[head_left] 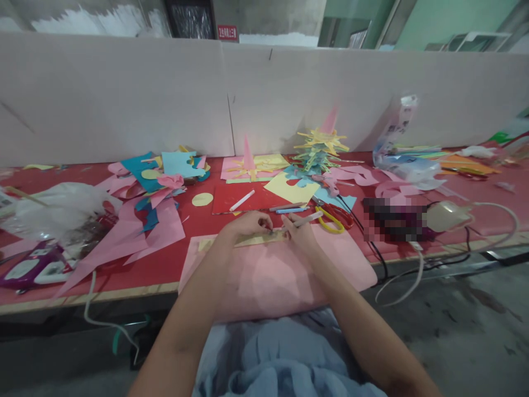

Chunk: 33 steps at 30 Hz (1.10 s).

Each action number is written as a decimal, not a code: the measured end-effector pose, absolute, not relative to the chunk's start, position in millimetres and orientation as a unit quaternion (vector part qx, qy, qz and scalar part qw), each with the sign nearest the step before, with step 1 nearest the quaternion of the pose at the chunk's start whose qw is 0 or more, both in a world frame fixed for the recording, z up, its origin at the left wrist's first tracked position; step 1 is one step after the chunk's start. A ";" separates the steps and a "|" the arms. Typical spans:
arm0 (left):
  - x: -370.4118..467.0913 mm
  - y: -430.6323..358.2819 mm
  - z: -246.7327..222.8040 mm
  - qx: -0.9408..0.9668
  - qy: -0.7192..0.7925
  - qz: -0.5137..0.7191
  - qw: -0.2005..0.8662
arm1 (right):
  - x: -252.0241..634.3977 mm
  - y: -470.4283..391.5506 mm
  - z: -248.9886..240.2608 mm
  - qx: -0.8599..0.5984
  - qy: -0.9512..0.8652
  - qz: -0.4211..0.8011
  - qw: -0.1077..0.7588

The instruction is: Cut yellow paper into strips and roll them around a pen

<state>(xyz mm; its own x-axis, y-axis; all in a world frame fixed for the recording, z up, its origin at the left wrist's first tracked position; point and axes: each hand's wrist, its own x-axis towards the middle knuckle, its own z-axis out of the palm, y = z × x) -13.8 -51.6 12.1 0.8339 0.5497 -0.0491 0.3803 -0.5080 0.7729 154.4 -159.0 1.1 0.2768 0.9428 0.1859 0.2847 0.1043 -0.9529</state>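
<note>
In the head view, a large pink sheet (276,281) lies before me at the table's front edge. A narrow pale yellow strip (254,240) stretches across its upper part. My left hand (250,223) rests at the strip with its fingers curled in a pinch; what they grip is too small to make out. Between the fingers of my right hand (301,234) is a white pen (309,218), slanting up to the right. That hand touches the strip's right end. Scissors (333,218) with yellow and red handles lie just beyond it.
A red sheet (223,204) carries a white stick (242,200). Paper scraps (161,220) and a plastic bag (53,209) lie left. Behind stands a layered paper tree (320,151). A pink glue gun (326,182) trails a black cord. White cables hang over the front edge.
</note>
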 end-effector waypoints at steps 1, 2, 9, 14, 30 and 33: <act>-13.6 -51.9 12.6 0.862 0.269 0.101 0.417 | 154.4 -157.5 -0.8 -0.603 -0.525 0.298 0.522; -13.4 -52.2 13.2 0.862 0.269 0.100 0.419 | 154.6 -156.2 -2.6 -0.610 -0.531 0.284 0.514; -13.8 -53.9 13.8 0.862 0.264 0.104 0.421 | 156.4 -154.5 -7.9 -0.630 -0.547 0.241 0.495; -14.1 -54.2 13.9 0.857 0.264 0.104 0.430 | 157.9 -155.0 -8.9 -0.644 -0.536 0.238 0.491; -13.7 -55.6 16.1 0.850 0.268 0.102 0.442 | 155.5 -156.2 -5.8 -0.652 -0.529 0.229 0.491; -13.9 -55.9 15.6 0.849 0.266 0.104 0.445 | 156.1 -154.8 -7.3 -0.656 -0.533 0.231 0.482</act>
